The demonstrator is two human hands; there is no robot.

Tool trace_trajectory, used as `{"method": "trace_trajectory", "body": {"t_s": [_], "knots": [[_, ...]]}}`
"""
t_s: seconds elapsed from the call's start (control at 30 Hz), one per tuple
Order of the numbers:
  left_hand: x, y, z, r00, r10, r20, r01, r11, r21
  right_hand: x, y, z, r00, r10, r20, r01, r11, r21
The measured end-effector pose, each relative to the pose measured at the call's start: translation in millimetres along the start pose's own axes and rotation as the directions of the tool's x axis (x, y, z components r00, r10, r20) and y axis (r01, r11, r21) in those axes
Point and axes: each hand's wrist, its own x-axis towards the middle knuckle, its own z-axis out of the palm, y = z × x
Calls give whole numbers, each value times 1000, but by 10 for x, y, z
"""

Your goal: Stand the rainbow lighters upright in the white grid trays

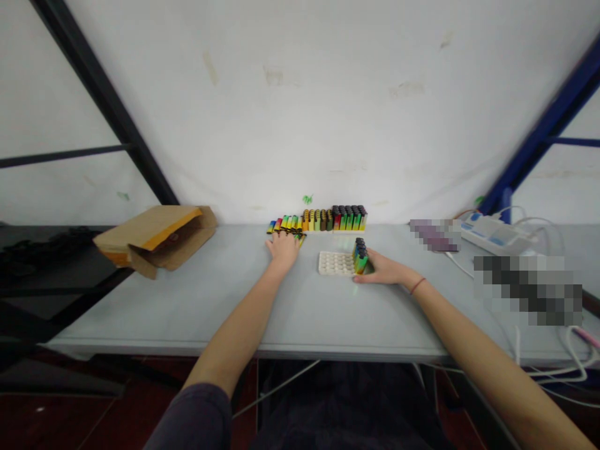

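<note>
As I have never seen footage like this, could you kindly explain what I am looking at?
There is no machine: a camera on a person's head looks down at their two bare hands. Along the wall on the grey table stands a row of coloured lighters, with an open cardboard box at left and a power strip at right. The left hand lies flat on some loose lighters. The right hand touches a few upright lighters at the right end of a white tray; whether its grip closes on them is unclear.
</note>
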Motion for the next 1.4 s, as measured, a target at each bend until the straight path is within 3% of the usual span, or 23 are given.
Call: {"method": "trace_trajectory", "body": {"t_s": [0.2, 0.37, 0.5, 0.77, 0.87, 0.93, 1.1, 1.23, 1.4], "knots": [[-35, 83, -89, 997, -25, -70, 21, 998, -59, 2, 2, 3, 1000, -19, -7, 19, 1000, 10], [-20, 191, -106, 1000, -14, -24, 8, 973, -230, 3, -1, 3, 1000, -4, 1, 4, 1000, 5], [-56, 274, -9, 996, 91, 4, -78, 873, -482, 2, -12, 4, 1000, -3, 5, 3, 1000, 19], [-190, 396, 62, 976, 213, -39, -172, 656, -735, 13, -23, 14, 999, -33, -5, 33, 999, 41], [-195, 439, 102, 980, 198, 35, -77, 533, -842, 13, -33, 10, 1000, -27, 4, 27, 999, 27], [-202, 487, 127, 977, 180, 116, 34, 405, -914, 10, -41, 7, 1000, -23, 6, 23, 1000, 21], [-243, 605, 89, 930, 150, 336, 325, 95, -941, 6, -41, 8, 1000, -25, 3, 25, 999, 39], [-264, 620, 4, 901, 89, 424, 428, -28, -903, 8, -25, 10, 1000, -4, 0, 4, 999, 38], [-278, 619, -26, 875, 23, 483, 483, -103, -870, 8, -22, 10, 1000, -8, 3, 8, 999, 31]]}}
